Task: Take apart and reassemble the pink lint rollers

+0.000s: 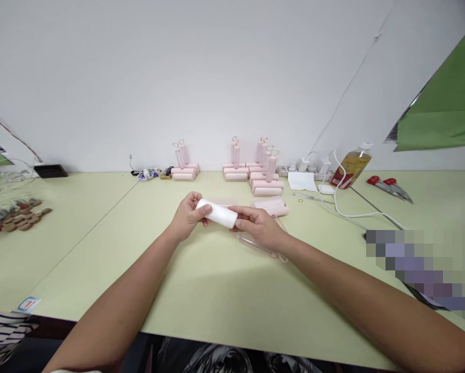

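Observation:
Between my two hands is a white lint-roller roll (219,213), slightly tilted down to the right above the table. My left hand (187,216) grips its left end, thumb on top. The fingers of my right hand (261,226) close on the right end. Beneath my right hand lies a clear pinkish handle (258,245) with a loop at its end. A pale pink roller cover (271,205) rests just behind that hand. Something flat, pale pink and partly hidden lies behind the roll.
Pink lint rollers with upright handles stand at the back, in a left group (184,172) and a right group (266,184). Rightward are a white paper (302,181), cables, a tilted drink bottle (351,166) and red-handled tools (390,187). Brown pieces (18,220) lie far left.

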`<state>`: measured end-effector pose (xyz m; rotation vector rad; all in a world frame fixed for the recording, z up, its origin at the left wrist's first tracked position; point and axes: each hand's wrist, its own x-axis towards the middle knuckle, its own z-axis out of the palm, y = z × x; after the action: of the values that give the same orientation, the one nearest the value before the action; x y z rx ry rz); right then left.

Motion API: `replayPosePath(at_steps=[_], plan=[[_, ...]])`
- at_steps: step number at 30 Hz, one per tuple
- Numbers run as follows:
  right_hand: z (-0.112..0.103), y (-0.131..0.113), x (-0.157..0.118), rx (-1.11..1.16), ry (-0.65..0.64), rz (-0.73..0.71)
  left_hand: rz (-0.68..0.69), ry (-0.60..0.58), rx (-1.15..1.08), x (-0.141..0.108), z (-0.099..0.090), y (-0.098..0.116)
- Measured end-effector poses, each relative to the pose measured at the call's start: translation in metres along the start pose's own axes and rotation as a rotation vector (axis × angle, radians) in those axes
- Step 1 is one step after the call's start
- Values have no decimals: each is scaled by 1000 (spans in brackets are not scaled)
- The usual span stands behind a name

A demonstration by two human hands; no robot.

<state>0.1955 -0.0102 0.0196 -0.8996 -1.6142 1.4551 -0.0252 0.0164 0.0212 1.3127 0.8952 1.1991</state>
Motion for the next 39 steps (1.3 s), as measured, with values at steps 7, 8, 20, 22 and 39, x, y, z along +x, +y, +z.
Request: replayPosePath(at_steps=[7,8,20,22,39], plan=[[2,9,-1,-27,39,-11,-17,-59,12,1,0,-6],[3,10,0,-41,57,-18,-16,-63,10,1,0,-7],[2,18,3,20,200,130,-15,168,-85,8,-3,-7],[0,19,3,-53,182,200,-26,178,-114,7,-3,-6],[0,-3,-3,-172,238,-95,-302,32,-139,-4,24,-4]])
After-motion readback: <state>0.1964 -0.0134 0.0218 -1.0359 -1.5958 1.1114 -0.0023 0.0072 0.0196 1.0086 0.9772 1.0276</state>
